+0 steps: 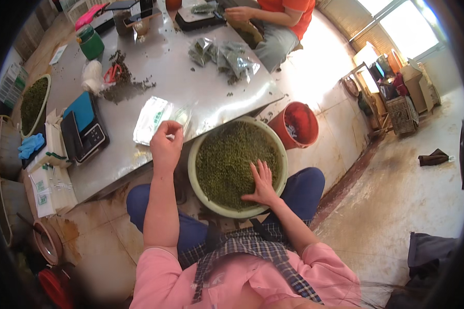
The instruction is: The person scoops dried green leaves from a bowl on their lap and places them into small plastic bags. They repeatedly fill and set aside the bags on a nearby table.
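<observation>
My left hand point(166, 145) is above the near edge of the steel table, thumb and fingers pinched on what looks like a clear plastic bag point(183, 114); the exact grip is partly hidden by the fingers. Beside it on the tabletop lies a stack of white printed bags point(149, 117). My right hand point(262, 185) rests palm down, fingers spread, on small green dried plant pieces point(228, 162). They fill a pale round tub point(193, 183) between my knees.
A red bucket point(299, 127) stands right of the tub. On the steel table point(158, 69) are a digital scale point(86, 129), red-handled scissors point(113, 73), a green jar point(90, 42) and filled clear bags point(224, 58). Across it sits a person in orange point(290, 19).
</observation>
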`<act>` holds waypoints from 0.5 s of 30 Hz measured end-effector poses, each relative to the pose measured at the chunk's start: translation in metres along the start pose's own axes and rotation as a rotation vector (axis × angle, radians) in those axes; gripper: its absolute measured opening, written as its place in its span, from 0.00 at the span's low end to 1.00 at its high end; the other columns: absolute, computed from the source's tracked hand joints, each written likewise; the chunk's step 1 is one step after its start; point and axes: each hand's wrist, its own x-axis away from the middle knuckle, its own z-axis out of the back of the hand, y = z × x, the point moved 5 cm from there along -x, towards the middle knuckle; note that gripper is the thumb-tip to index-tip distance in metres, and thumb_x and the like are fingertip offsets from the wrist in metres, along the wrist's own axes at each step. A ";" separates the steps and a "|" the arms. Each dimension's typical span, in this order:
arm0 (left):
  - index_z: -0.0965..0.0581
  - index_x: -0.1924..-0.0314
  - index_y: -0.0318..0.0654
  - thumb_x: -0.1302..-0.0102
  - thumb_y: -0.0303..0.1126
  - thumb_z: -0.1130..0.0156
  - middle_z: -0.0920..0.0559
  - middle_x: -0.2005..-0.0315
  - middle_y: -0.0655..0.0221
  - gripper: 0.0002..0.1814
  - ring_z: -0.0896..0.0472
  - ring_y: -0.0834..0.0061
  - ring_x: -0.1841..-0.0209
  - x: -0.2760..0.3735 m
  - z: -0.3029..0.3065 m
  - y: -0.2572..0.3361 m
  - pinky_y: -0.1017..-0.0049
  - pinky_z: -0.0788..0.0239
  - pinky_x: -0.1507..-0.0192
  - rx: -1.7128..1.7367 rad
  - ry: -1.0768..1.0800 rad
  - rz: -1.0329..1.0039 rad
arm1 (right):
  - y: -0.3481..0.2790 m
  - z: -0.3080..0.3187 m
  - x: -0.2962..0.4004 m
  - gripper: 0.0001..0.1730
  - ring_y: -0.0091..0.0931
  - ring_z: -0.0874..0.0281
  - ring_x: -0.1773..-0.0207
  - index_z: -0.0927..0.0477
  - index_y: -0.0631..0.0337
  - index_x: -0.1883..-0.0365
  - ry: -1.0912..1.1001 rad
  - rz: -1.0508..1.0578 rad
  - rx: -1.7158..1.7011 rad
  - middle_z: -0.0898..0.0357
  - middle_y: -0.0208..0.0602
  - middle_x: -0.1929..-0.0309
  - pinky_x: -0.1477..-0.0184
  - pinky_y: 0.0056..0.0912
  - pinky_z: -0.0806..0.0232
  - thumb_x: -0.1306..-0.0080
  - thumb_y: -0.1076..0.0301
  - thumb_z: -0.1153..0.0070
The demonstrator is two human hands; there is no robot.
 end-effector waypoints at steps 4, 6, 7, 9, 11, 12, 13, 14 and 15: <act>0.19 0.51 0.40 0.39 0.22 0.37 0.22 0.68 0.77 0.15 0.23 0.86 0.65 0.008 0.001 0.023 0.83 0.32 0.69 0.147 -0.032 -0.086 | -0.047 0.004 -0.046 0.56 0.51 0.54 0.23 0.36 0.47 0.28 0.218 0.112 -0.100 0.47 0.49 0.25 0.26 0.58 0.55 0.60 0.63 0.26; 0.19 0.44 0.41 0.37 0.22 0.37 0.23 0.70 0.77 0.19 0.25 0.86 0.67 0.012 -0.001 0.019 0.85 0.32 0.73 0.266 -0.107 -0.117 | -0.059 0.009 -0.069 0.39 0.46 0.41 0.28 0.23 0.48 0.41 0.295 0.143 -0.087 0.35 0.43 0.31 0.30 0.53 0.45 0.57 0.68 0.30; 0.18 0.45 0.40 0.36 0.23 0.38 0.22 0.70 0.77 0.19 0.25 0.86 0.69 0.012 -0.004 0.023 0.85 0.31 0.75 0.293 -0.144 -0.083 | -0.048 0.009 -0.077 0.35 0.45 0.38 0.30 0.21 0.50 0.45 0.288 0.099 -0.149 0.32 0.42 0.34 0.32 0.50 0.42 0.56 0.69 0.31; 0.18 0.47 0.37 0.35 0.23 0.39 0.22 0.72 0.77 0.16 0.25 0.87 0.70 0.017 -0.012 0.023 0.83 0.31 0.76 0.539 -0.321 0.089 | -0.029 0.009 -0.089 0.26 0.42 0.32 0.34 0.18 0.53 0.53 0.279 0.019 -0.275 0.26 0.40 0.39 0.35 0.44 0.36 0.55 0.71 0.33; 0.17 0.49 0.35 0.35 0.24 0.39 0.21 0.73 0.76 0.14 0.23 0.86 0.71 0.021 -0.021 0.021 0.81 0.30 0.75 0.603 -0.457 0.206 | -0.012 0.021 -0.094 0.21 0.34 0.21 0.49 0.18 0.57 0.58 0.414 -0.033 -0.426 0.19 0.40 0.50 0.44 0.36 0.29 0.53 0.74 0.36; 0.18 0.49 0.34 0.35 0.24 0.39 0.19 0.74 0.75 0.14 0.22 0.84 0.71 0.022 -0.022 0.018 0.79 0.29 0.74 0.546 -0.498 0.238 | -0.001 0.023 -0.096 0.20 0.29 0.22 0.52 0.18 0.58 0.58 0.328 -0.162 -0.563 0.18 0.37 0.52 0.47 0.33 0.30 0.52 0.75 0.37; 0.18 0.49 0.33 0.35 0.25 0.38 0.18 0.74 0.74 0.14 0.21 0.82 0.71 0.024 -0.025 0.013 0.78 0.28 0.73 0.487 -0.541 0.271 | 0.001 0.026 -0.096 0.19 0.24 0.23 0.55 0.18 0.59 0.58 0.239 -0.295 -0.697 0.18 0.34 0.54 0.49 0.30 0.30 0.51 0.75 0.37; 0.18 0.49 0.34 0.37 0.27 0.35 0.15 0.71 0.69 0.16 0.19 0.78 0.73 0.025 -0.029 0.002 0.74 0.26 0.70 0.083 -0.459 -0.002 | -0.004 0.035 -0.094 0.16 0.18 0.26 0.56 0.18 0.61 0.58 0.315 -0.273 -0.976 0.18 0.29 0.54 0.52 0.24 0.32 0.48 0.77 0.38; 0.18 0.51 0.36 0.37 0.31 0.36 0.13 0.69 0.61 0.14 0.15 0.69 0.72 0.029 -0.034 0.019 0.69 0.24 0.63 -0.193 -0.451 -0.100 | -0.005 0.042 -0.091 0.15 0.19 0.26 0.56 0.19 0.62 0.57 0.330 -0.294 -1.182 0.19 0.31 0.52 0.53 0.24 0.32 0.44 0.77 0.39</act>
